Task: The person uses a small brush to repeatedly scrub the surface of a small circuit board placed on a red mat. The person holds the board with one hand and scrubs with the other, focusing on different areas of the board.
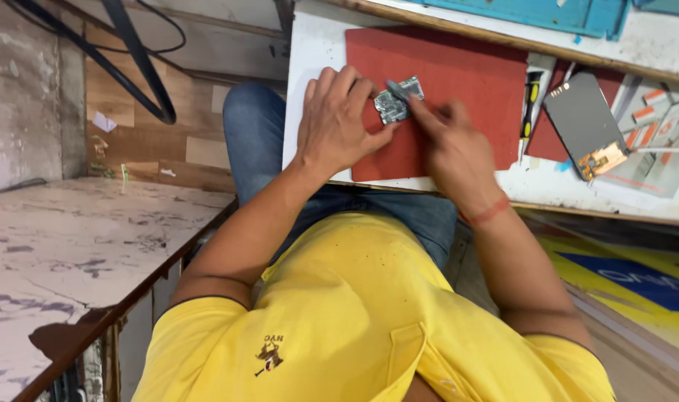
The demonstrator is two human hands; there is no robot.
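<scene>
Small metal board (396,100) sits on the red mat (458,74) near the counter (317,45) edge. Left hand (338,119) pinches it down, fingers closed on its edge. Right hand (451,145) grips a thin tool (399,91), tip on the board. Risks: tip slips and gouges the board or jabs a left finger; board skids off the mat. Screwdriver (530,97) and phone screen (586,123) lie well clear.

White bench (309,89); red mat (466,82); screwdriver (531,93)
</scene>
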